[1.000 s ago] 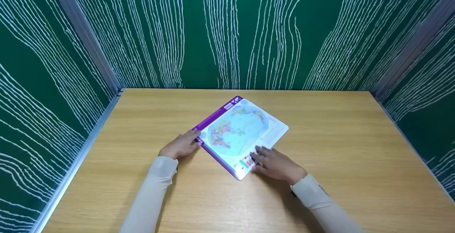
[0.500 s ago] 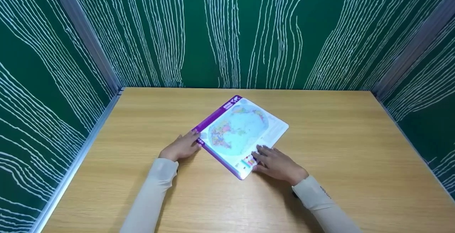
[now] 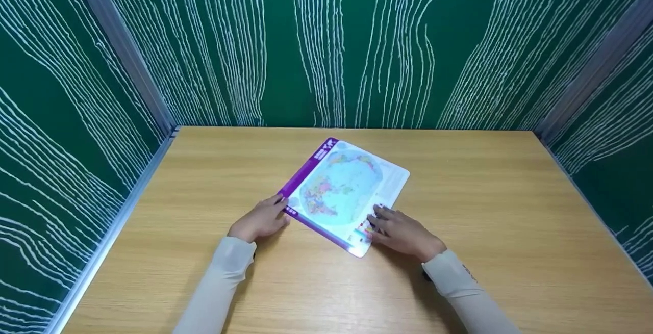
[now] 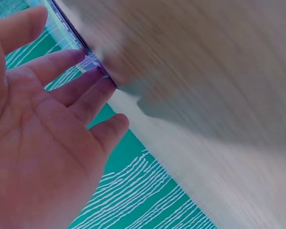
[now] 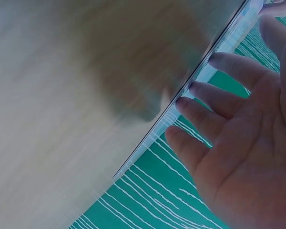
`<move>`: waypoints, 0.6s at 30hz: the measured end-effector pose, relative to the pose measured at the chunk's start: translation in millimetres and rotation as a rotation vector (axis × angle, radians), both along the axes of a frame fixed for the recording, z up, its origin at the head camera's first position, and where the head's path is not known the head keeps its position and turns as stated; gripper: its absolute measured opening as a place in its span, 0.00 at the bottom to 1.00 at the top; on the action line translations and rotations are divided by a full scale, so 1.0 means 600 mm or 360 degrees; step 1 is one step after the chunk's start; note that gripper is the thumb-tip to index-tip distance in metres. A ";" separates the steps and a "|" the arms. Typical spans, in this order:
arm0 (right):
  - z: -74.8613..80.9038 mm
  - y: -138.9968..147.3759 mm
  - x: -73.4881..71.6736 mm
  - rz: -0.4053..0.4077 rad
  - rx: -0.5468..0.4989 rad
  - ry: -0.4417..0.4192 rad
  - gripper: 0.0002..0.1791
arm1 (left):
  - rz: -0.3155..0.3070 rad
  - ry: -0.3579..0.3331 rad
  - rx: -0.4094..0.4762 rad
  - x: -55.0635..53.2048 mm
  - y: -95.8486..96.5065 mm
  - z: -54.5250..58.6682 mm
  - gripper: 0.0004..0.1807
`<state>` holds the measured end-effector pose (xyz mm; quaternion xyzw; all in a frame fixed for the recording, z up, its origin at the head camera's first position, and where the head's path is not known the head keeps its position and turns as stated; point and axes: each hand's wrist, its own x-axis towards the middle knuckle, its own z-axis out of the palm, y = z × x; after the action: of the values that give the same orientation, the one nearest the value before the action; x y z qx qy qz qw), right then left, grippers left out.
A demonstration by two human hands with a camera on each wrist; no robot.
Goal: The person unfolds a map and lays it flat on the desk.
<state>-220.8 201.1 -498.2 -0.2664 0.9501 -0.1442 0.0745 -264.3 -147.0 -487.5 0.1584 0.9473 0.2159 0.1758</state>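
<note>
A world map sheet (image 3: 343, 186) with a purple band along its far-left side lies flat on the table, turned at an angle. My left hand (image 3: 261, 220) rests its fingertips on the sheet's left corner. Across from it, the fingertips of my right hand (image 3: 405, 232) lie on the lower-right edge, covering part of the printed legend. In the left wrist view the left hand's fingers (image 4: 81, 88) stretch out to the purple edge. The right wrist view has the right hand's fingers (image 5: 205, 114) spread and extended against the map's thin edge.
The sheet lies on a wood-grain table (image 3: 484, 191). Green panels (image 3: 285, 43) with wavy white lines stand behind and at both sides, with grey metal posts (image 3: 122, 43) at the corners. Light sleeves (image 3: 214, 278) cover both forearms.
The map sheet has turned counterclockwise in the head view: its top corner moved left and its bottom corner right. My right hand has shifted slightly right; my left hand stays almost in place.
</note>
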 end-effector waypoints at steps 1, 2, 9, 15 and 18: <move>0.000 0.000 -0.001 -0.0003 -0.0004 -0.0003 0.31 | 0.0001 0.0001 0.0000 0.002 0.000 0.000 0.31; 0.000 0.001 -0.002 -0.0003 -0.0008 -0.0001 0.31 | 0.0001 0.0003 -0.0002 0.004 0.000 0.000 0.31; 0.000 0.005 -0.008 -0.0013 -0.0016 0.0017 0.31 | -0.0025 0.0056 0.0009 0.017 0.000 -0.004 0.31; -0.001 0.011 -0.018 -0.0072 0.0011 -0.0003 0.31 | -0.0022 0.0091 -0.0022 0.024 0.003 -0.006 0.31; -0.001 0.014 -0.023 -0.0101 0.0032 -0.0018 0.31 | -0.0036 0.0112 -0.0022 0.027 0.005 -0.007 0.31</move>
<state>-234.8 209.3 -498.7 -0.2345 0.9591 -0.1384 0.0780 -248.1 -143.7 -491.6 0.1754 0.9525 0.2016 0.1460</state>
